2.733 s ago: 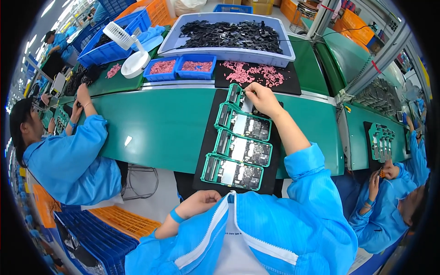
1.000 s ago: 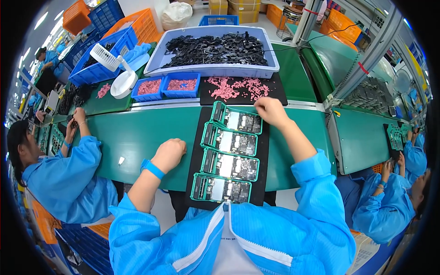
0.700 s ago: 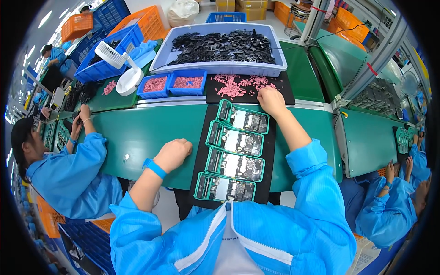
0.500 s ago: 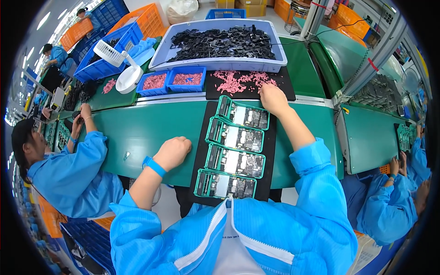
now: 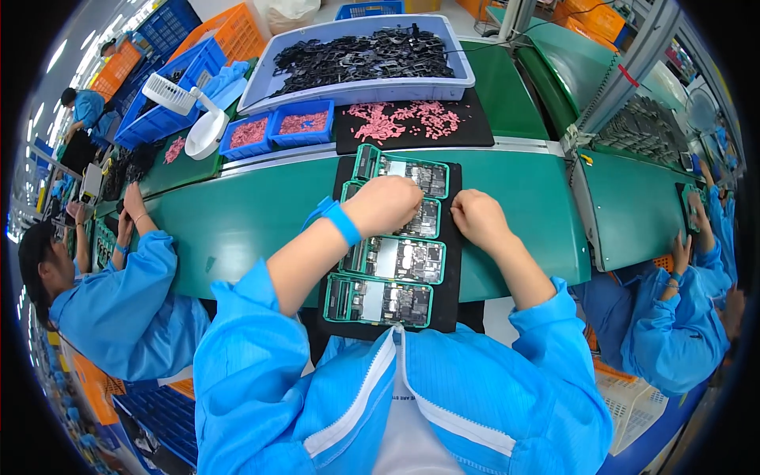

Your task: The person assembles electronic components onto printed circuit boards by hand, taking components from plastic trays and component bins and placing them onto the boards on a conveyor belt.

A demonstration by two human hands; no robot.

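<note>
Several green-framed trays holding phone-like bodies with exposed circuit boards (image 5: 408, 304) lie in a column on a black mat (image 5: 448, 277). My left hand (image 5: 384, 204), with a blue wristband, is over the second tray from the far end, hiding much of it. Its fingers are closed together, and anything in them is hidden. Beside the mat's right edge, my right hand (image 5: 481, 218) is also closed with its fingertips down. Whatever it may hold is too small to make out. Small pink pieces (image 5: 435, 119) lie scattered on another black mat (image 5: 483, 131) beyond the trays.
Two blue bins (image 5: 273, 141) of pink pieces stand at the far left of the green bench (image 5: 522, 190). Behind is a large pale-blue tub (image 5: 467, 67) of black parts. A white fan (image 5: 207, 131) stands beside the bins. Co-workers sit at left (image 5: 119, 301) and right (image 5: 673, 332).
My right hand has come back from the pink pieces to the right edge of the tray mat. My left hand has moved right and forward over the trays. The whole view has shifted slightly.
</note>
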